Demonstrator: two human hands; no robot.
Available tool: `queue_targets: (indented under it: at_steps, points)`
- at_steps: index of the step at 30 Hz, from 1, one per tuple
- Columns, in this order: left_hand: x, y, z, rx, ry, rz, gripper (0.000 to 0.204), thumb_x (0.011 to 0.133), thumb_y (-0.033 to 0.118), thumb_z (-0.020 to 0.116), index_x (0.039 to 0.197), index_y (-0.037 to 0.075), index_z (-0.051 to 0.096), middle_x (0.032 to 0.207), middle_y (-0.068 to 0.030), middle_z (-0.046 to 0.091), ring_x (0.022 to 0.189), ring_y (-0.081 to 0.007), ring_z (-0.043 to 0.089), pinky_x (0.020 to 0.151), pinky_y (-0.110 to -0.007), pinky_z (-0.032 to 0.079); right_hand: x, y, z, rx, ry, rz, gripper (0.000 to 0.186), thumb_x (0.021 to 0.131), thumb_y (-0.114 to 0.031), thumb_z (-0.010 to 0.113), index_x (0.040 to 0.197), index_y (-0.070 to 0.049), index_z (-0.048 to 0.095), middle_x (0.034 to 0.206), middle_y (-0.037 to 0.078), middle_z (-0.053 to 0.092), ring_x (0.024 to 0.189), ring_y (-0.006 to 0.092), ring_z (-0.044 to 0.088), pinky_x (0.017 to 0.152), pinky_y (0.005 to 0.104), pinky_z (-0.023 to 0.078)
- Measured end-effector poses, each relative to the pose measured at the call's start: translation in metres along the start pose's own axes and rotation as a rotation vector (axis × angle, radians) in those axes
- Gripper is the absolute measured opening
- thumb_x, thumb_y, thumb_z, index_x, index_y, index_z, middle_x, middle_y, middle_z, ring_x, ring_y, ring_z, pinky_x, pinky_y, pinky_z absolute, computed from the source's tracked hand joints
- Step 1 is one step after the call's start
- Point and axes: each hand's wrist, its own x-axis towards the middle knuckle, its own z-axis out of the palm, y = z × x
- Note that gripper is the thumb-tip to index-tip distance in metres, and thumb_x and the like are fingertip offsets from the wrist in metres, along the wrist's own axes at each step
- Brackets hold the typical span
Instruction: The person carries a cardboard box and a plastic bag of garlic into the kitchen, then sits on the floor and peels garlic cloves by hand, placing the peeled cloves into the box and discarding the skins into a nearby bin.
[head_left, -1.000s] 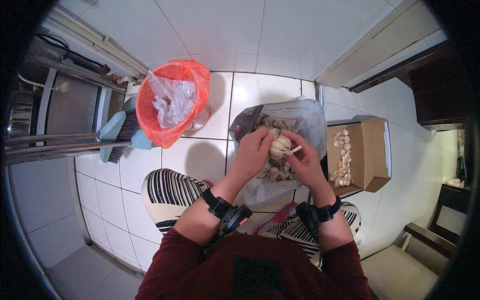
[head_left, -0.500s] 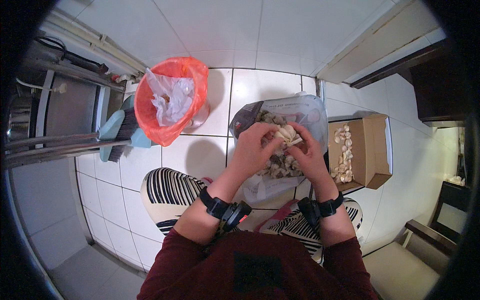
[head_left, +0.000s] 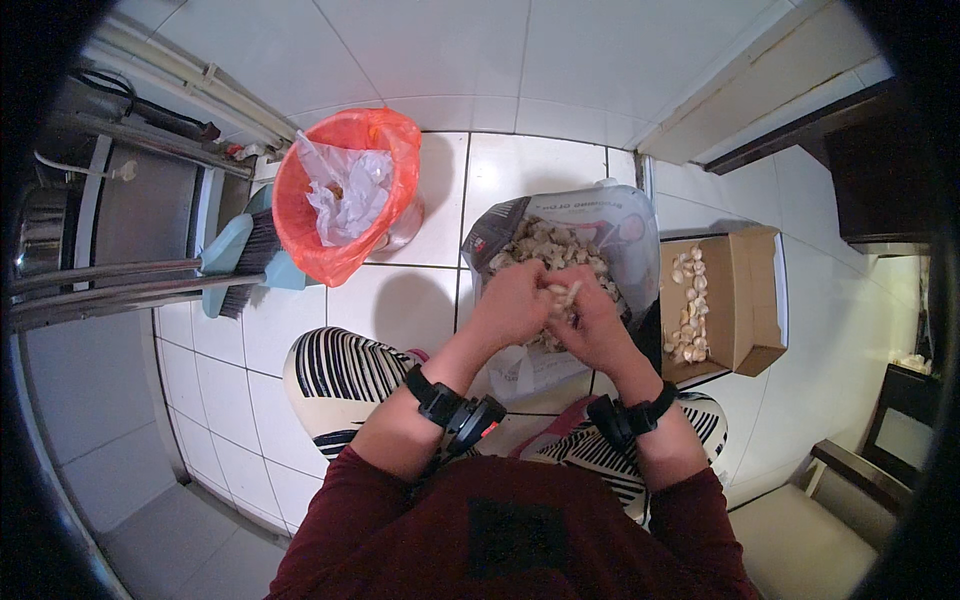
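Note:
My left hand [head_left: 512,303] and my right hand [head_left: 592,318] meet over a plastic bag, fingers closed on pale garlic [head_left: 565,292] between them. Only part of the garlic shows past the fingertips; how far it is broken apart I cannot tell. Beneath, the grey and clear plastic bag [head_left: 632,225] lies spread on the floor, holding a heap of greyish garlic skins [head_left: 545,243]. To the right of it, an open cardboard box [head_left: 755,290] contains several loose garlic cloves [head_left: 688,325] along its left side.
A bin [head_left: 405,195] lined with a red-orange bag stands at upper left, white crumpled plastic inside. Beside it lean a brush [head_left: 255,250] and a light-blue dustpan [head_left: 287,272] with long handles. A chair [head_left: 805,535] is at lower right. My knees flank the bag.
My hands have drawn closer together and slightly down. The garlic bulb, plainly visible before, is now mostly covered by my fingers. More of the skin heap shows above my hands.

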Motion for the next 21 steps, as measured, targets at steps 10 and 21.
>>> queue_targets:
  at_steps: [10,21]
  points:
    - [0.003,0.013,-0.026,-0.385,-0.098,-0.066,0.018,0.077,0.018,0.058,0.079,0.0,0.057,0.069,-0.0056,0.057,0.062,-0.0124,0.055,0.055,-0.027,0.044,0.002,0.007,-0.009,0.22,0.154,0.217,0.052,0.072,-0.016,0.071,0.115,-0.005,0.045,0.101,0.016,0.058,0.092,0.0266,0.059,0.079,0.0341,0.046]
    - [-0.003,0.003,0.0,-0.119,-0.111,0.017,0.015,0.079,0.015,0.055,0.08,0.0,0.057,0.066,-0.005,0.057,0.055,-0.0111,0.056,0.051,-0.026,0.046,-0.001,0.002,-0.01,-0.032,0.131,0.113,0.051,0.067,-0.015,0.072,0.111,-0.001,0.05,0.096,0.018,0.061,0.089,0.0313,0.062,0.075,0.0349,0.049]
